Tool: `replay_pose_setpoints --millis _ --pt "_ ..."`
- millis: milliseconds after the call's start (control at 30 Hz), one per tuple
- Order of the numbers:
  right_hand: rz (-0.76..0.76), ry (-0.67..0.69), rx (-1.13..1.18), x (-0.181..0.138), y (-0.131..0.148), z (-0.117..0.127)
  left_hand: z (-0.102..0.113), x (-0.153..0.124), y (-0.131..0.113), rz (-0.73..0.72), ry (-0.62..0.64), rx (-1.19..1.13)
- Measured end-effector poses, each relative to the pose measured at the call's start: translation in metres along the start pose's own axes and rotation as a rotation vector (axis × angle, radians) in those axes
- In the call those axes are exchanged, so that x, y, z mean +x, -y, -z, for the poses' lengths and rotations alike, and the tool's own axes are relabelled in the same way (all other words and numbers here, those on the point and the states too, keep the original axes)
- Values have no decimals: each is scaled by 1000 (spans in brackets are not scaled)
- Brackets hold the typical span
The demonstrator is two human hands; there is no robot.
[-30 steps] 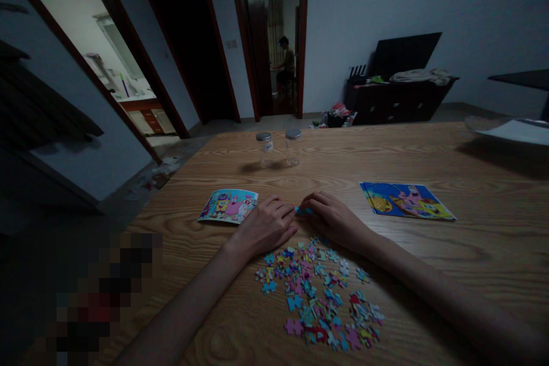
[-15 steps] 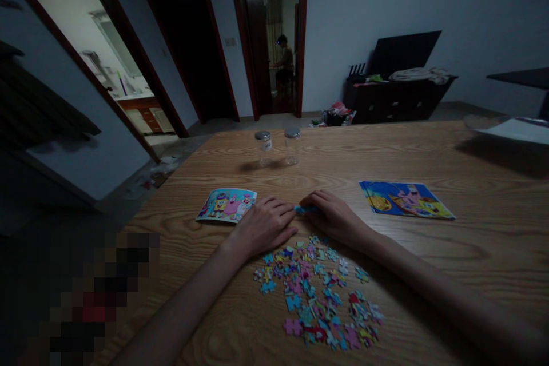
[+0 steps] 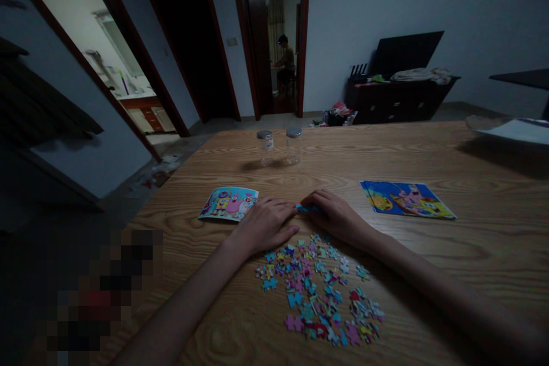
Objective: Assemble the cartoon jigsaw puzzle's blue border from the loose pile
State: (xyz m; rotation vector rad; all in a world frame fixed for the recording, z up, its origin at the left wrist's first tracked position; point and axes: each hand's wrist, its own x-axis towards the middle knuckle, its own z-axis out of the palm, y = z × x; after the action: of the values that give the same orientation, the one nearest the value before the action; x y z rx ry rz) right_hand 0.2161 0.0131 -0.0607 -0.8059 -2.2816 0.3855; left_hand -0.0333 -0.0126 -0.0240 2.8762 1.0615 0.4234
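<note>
My left hand and my right hand rest side by side on the wooden table, fingertips meeting over small blue puzzle pieces pressed between them. Just below the hands lies a loose heap of several colourful puzzle pieces. A cartoon picture card sits directly left of my left hand. A second, mostly blue cartoon picture lies to the right of my right hand.
Two small clear jars with metal lids stand further back on the table. A white sheet lies at the far right edge. Beyond an open doorway a person sits in another room. A dark cabinet stands against the wall.
Hardly anything differs; both hands stay together over the blue pieces, and the view shifts very slightly.
</note>
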Motion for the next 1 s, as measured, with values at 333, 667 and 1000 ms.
replay_pose_setpoints --millis 333,667,1000 --pt "-30 4 15 0 0 1 -9 -1 10 117 -109 25" --pt "-1 10 -181 -1 2 1 13 -11 39 149 -16 108" --pt "105 176 -127 4 18 8 13 -9 34 162 -17 56"
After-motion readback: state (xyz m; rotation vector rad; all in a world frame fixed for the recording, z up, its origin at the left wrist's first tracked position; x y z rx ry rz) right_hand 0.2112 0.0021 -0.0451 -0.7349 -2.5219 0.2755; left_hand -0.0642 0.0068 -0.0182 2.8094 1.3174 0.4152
